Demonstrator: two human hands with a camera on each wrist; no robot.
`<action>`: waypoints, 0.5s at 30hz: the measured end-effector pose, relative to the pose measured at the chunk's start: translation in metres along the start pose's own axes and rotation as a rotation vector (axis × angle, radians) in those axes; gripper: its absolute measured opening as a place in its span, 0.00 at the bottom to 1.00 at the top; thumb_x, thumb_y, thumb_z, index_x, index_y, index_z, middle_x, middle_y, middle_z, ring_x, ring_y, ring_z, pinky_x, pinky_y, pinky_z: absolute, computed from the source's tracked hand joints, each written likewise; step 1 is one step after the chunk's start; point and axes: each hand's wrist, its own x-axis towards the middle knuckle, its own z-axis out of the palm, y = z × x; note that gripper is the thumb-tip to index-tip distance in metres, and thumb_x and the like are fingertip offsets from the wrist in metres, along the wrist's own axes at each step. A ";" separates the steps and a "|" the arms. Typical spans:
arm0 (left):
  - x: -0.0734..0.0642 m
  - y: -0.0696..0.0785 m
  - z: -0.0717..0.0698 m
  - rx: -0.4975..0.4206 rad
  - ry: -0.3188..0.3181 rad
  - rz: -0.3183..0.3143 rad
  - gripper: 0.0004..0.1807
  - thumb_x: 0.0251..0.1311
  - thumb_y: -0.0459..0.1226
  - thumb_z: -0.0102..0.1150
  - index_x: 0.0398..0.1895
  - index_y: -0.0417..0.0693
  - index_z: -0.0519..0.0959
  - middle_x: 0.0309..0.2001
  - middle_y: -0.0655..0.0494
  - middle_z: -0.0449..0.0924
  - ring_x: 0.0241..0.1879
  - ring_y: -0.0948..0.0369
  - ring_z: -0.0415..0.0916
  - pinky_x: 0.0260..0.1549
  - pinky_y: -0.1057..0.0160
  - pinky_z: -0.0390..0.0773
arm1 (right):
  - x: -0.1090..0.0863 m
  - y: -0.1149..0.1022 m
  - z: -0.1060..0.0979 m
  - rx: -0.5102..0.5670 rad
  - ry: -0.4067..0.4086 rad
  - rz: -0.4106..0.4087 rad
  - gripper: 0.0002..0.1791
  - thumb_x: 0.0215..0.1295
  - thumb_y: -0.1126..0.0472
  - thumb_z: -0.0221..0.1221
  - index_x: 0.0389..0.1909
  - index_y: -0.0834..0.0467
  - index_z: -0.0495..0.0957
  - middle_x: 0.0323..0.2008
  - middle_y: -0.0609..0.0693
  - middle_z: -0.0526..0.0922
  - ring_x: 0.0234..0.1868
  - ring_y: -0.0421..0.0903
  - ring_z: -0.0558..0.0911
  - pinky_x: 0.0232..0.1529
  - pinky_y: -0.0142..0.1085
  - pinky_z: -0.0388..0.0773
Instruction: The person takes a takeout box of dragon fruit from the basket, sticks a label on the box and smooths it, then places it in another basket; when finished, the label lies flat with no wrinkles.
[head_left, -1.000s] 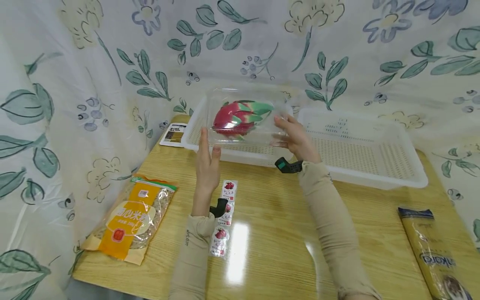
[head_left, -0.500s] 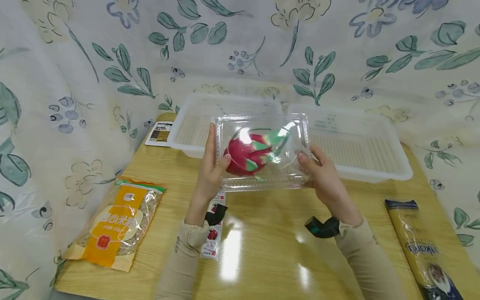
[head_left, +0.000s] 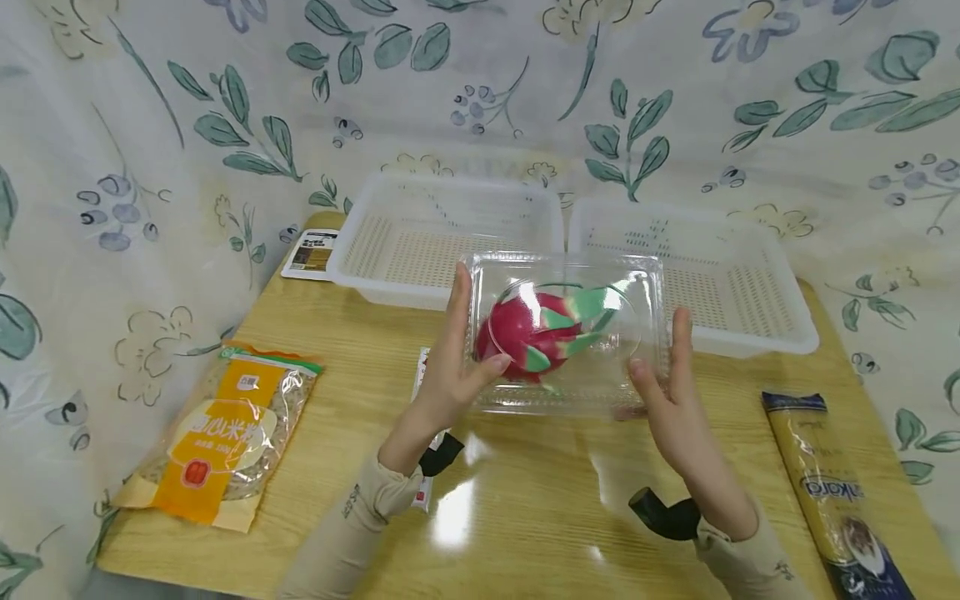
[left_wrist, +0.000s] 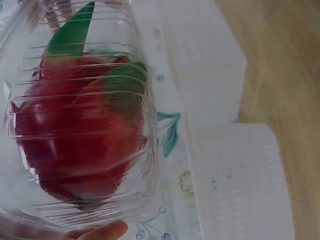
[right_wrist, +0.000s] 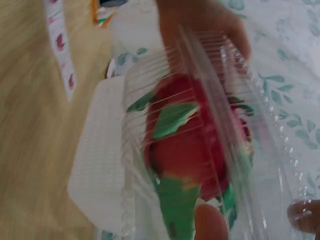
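Observation:
Above the table, both hands hold a closed clear plastic food box, tilted so its lid faces me. Inside lies a red dragon fruit with green scales, also large in the left wrist view. My left hand grips the box's left end, thumb over the lid's lower corner and fingers along the side. At the other end my right hand has its thumb on the box front, index finger pointing up beside it, other fingers partly hidden underneath. A strip of dragon fruit stickers lies on the table, mostly covered by the left hand in the head view.
Two white plastic baskets stand side by side at the back. A small white-and-brown packet lies left of them. An orange-banded food bag is at left, a gold-and-navy packet at right. A floral curtain hangs behind.
The box has come from over the left basket toward me and slightly right, its lid turning to face me. My left hand has closed onto its left end; the right hand kept hold.

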 end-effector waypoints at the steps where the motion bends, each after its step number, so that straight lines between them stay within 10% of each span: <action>1: -0.002 0.001 0.001 0.002 -0.010 -0.003 0.55 0.60 0.64 0.49 0.78 0.47 0.34 0.79 0.52 0.27 0.78 0.54 0.28 0.71 0.36 0.42 | -0.004 0.003 0.001 -0.014 0.005 -0.029 0.42 0.77 0.57 0.42 0.74 0.37 0.21 0.76 0.45 0.19 0.67 0.67 0.65 0.41 0.37 0.85; 8: -0.020 0.000 0.007 0.046 -0.093 -0.058 0.55 0.61 0.66 0.46 0.78 0.48 0.33 0.79 0.52 0.26 0.78 0.50 0.30 0.70 0.34 0.43 | -0.026 0.029 0.004 -0.088 -0.056 -0.058 0.45 0.75 0.64 0.45 0.75 0.41 0.23 0.78 0.53 0.26 0.60 0.66 0.72 0.37 0.46 0.85; 15: -0.033 -0.018 0.018 0.076 -0.182 -0.169 0.58 0.58 0.67 0.48 0.78 0.47 0.31 0.78 0.47 0.26 0.78 0.48 0.30 0.69 0.33 0.40 | -0.030 0.056 0.002 -0.138 -0.199 -0.006 0.51 0.73 0.64 0.50 0.74 0.48 0.17 0.75 0.62 0.20 0.71 0.77 0.35 0.55 0.71 0.64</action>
